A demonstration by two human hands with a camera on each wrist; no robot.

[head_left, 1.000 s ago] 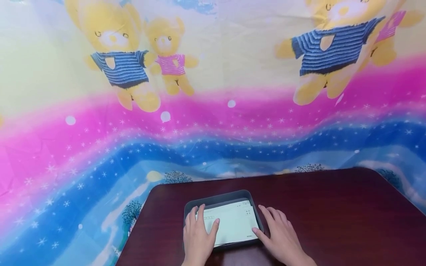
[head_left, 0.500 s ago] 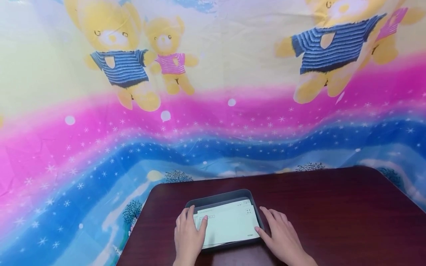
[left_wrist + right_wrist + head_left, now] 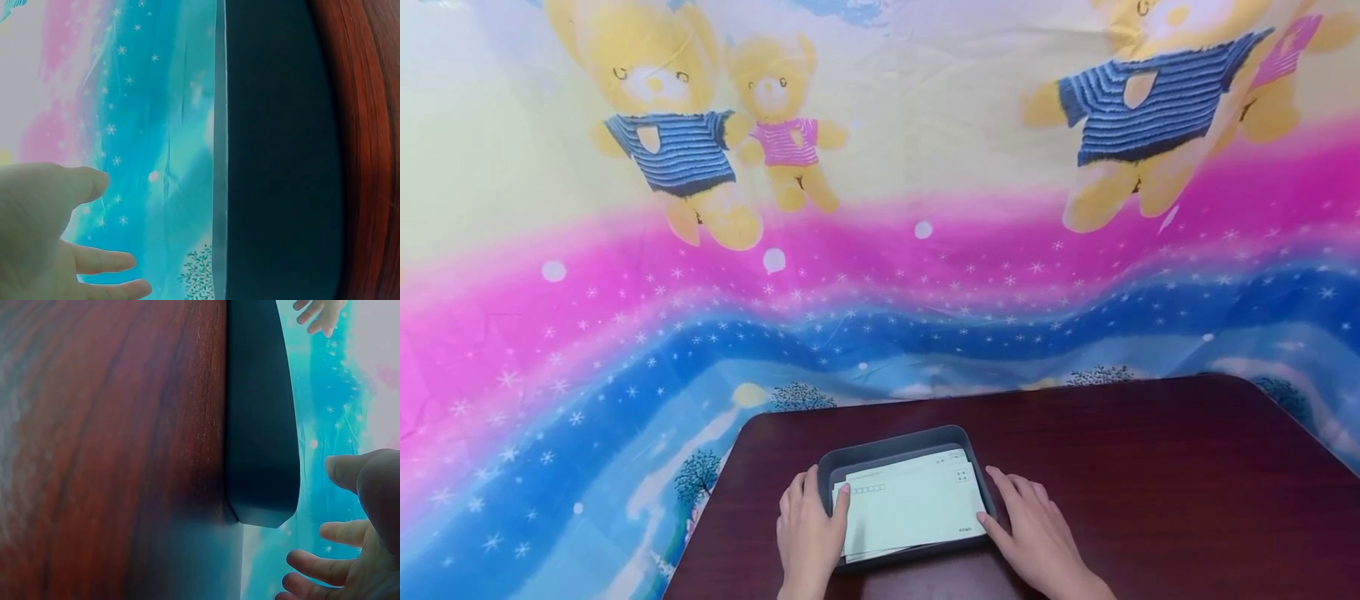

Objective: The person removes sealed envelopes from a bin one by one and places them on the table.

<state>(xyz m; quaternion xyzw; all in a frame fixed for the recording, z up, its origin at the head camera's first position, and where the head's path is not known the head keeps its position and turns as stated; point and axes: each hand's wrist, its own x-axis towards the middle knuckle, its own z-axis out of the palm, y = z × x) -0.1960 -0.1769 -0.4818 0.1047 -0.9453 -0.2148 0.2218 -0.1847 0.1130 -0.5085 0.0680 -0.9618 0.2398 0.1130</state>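
Observation:
A shallow dark grey tray [image 3: 891, 444] stands on the table, with a small stack of pale envelopes [image 3: 917, 504] lying in it. The top envelope shows a row of small boxes and a stamp square. My left hand [image 3: 808, 529] is at the tray's left side, thumb over the left rim, fingers loosely extended. At the right side is my right hand [image 3: 1033, 529], its thumb by the right rim and its fingers spread. Both wrist views show the tray's dark outer wall [image 3: 281, 150], with relaxed fingers of the left hand [image 3: 44, 237] and right hand [image 3: 350, 550] holding nothing.
The dark red-brown wooden table [image 3: 1150, 483] has rounded far corners and extends well to the right of the tray. Behind it hangs a printed cloth [image 3: 925, 283] with teddy bears, snowflakes and coloured bands.
My left hand has moved left, from over the envelopes to the tray's left rim, uncovering the row of boxes. The right hand has barely shifted. The tray and envelopes stay in place.

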